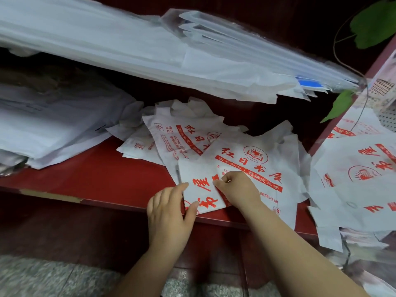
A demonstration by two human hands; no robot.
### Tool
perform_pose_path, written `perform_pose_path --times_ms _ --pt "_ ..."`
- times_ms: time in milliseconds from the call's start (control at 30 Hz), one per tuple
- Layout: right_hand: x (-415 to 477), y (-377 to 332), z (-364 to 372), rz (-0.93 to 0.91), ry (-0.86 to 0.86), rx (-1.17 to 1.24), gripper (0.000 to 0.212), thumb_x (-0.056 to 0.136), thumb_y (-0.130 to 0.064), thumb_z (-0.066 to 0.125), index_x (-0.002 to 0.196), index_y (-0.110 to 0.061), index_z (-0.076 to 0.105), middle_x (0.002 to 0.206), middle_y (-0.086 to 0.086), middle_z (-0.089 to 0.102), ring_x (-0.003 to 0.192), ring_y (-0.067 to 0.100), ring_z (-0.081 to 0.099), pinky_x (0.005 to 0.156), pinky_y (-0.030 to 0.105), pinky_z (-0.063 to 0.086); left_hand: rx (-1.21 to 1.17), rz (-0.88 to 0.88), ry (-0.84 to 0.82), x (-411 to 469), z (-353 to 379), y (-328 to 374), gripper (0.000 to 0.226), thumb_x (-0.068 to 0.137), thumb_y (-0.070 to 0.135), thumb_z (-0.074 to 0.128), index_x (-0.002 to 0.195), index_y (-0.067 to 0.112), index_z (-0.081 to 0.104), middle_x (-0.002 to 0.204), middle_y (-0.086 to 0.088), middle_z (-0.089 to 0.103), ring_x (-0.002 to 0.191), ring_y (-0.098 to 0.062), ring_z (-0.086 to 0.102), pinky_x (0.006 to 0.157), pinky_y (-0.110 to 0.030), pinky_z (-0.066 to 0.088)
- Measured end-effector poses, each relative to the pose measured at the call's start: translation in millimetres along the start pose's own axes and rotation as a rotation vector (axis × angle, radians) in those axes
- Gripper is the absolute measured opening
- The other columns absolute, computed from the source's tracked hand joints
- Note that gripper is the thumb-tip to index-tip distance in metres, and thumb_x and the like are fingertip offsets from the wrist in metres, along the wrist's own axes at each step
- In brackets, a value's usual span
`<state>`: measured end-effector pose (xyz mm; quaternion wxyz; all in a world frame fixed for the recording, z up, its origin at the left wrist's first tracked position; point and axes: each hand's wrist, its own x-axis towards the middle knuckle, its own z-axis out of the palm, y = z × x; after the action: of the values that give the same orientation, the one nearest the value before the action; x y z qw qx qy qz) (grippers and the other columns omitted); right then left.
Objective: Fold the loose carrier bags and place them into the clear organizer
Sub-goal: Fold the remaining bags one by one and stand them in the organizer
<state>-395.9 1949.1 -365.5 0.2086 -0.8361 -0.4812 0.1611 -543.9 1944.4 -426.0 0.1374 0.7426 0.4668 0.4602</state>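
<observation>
Head view:

1. A white carrier bag (252,168) with red print is laid flat on the red shelf (107,179), at its front edge. The lower left portion of the bag is folded over, so that the print is shown reversed there.
2. The fold is pinched by the right hand (237,189). Its fingers are curled together and clamped on the plastic near the middle of the bag.
3. The left edge of the folded portion is touched by the left hand (169,211). Its fingers are held straight and close together, with the thumb spread apart and laid on the bag.
4. Further loose bags (182,136) of the same print are spread behind the held bag, overlapping one another.
5. At the right edge, more printed bags are seen in what appears to be the clear organizer (346,251); its outline is blurred.
6. Stacks of plain white bags are located above (128,46) and at the left (53,129). A green leaf (372,24) is visible at the upper right.
</observation>
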Motion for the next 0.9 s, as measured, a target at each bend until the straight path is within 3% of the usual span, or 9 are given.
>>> perform_pose_path --times_ms 133,233,333,400,467,567,767,833,900 --pt "-2 -4 1 0.032 0.013 -0.04 0.03 0.089 -0.032 0.054 0.062 -0.023 0.044 0.082 0.001 0.061 0.077 0.016 0.053 0.064 0.025 0.037 0.146 0.219 -0.076 -1 2 -8 0.052 0.095 0.05 0.019 0.113 0.019 0.058 0.115 -0.008 0.064 0.115 -0.02 0.044 0.097 -0.037 0.023" --pt "-1 -2 2 0.041 0.023 -0.04 0.03 0.088 -0.028 0.054 0.062 -0.023 0.041 0.071 -0.005 0.051 0.077 0.016 0.051 0.065 0.026 0.037 0.23 0.262 -0.162 -1 0 -5 0.069 0.098 0.045 0.007 0.096 0.02 0.072 0.104 0.002 0.07 0.105 -0.017 0.063 0.097 -0.037 0.024" --pt "-1 0 2 0.038 0.022 -0.018 0.019 0.087 -0.025 0.055 0.072 -0.02 0.044 0.073 -0.005 0.05 0.078 0.018 0.052 0.069 0.029 0.042 0.232 0.243 -0.119 -1 1 -3 0.066 0.099 0.039 0.012 0.087 0.021 0.074 0.096 0.004 0.072 0.097 -0.015 0.067 0.093 -0.035 0.028" --pt "-3 -2 -2 0.033 0.04 0.018 0.015 0.087 -0.027 0.057 0.094 -0.016 0.05 0.091 0.0 0.057 0.085 0.018 0.053 0.074 0.029 0.042 0.216 0.246 -0.074 -1 3 -3 0.047 0.092 0.035 0.031 0.085 0.021 0.075 0.095 0.004 0.072 0.096 -0.015 0.067 0.092 -0.034 0.029" --pt "-2 -3 -5 0.037 0.042 0.074 0.039 0.086 -0.032 0.058 0.119 -0.012 0.049 0.117 0.005 0.057 0.102 0.021 0.054 0.084 0.031 0.042 0.206 0.248 -0.049 -1 6 -3 0.038 0.082 0.03 0.039 0.084 0.02 0.075 0.094 0.004 0.073 0.096 -0.016 0.067 0.092 -0.033 0.029" --pt "3 -9 -10 0.082 -0.011 0.18 0.053 0.087 -0.034 0.058 0.13 -0.007 0.044 0.131 0.009 0.05 0.118 0.025 0.05 0.1 0.039 0.04 0.204 0.254 -0.048 0 6 -3 0.037 0.08 0.029 0.04 0.084 0.02 0.075 0.095 0.004 0.072 0.096 -0.016 0.067 0.091 -0.033 0.03" --pt "10 -23 -18 0.145 -0.135 0.21 0.039 0.088 -0.025 0.058 0.115 0.003 0.055 0.113 0.015 0.061 0.106 0.029 0.058 0.095 0.038 0.042 0.176 0.288 -0.015 -1 6 -5 0.035 0.078 0.027 0.041 0.082 0.02 0.076 0.092 0.005 0.073 0.094 -0.015 0.068 0.09 -0.03 0.03" --pt "10 -25 -18 0.146 -0.162 0.256 0.017 0.088 -0.023 0.059 0.09 -0.007 0.059 0.087 0.009 0.059 0.086 0.024 0.06 0.078 0.03 0.046 0.162 0.288 -0.035 -1 5 -6 0.035 0.078 0.028 0.041 0.082 0.021 0.075 0.092 0.006 0.073 0.094 -0.014 0.068 0.09 -0.028 0.029" --pt "9 -22 -15 0.133 -0.155 0.378 0.026 0.088 -0.02 0.059 0.066 -0.013 0.046 0.074 0.01 0.053 0.069 0.023 0.057 0.063 0.026 0.043 0.143 0.271 -0.069 -1 3 -7 0.035 0.078 0.03 0.041 0.085 0.022 0.074 0.094 0.006 0.072 0.098 -0.012 0.065 0.09 -0.027 0.029"
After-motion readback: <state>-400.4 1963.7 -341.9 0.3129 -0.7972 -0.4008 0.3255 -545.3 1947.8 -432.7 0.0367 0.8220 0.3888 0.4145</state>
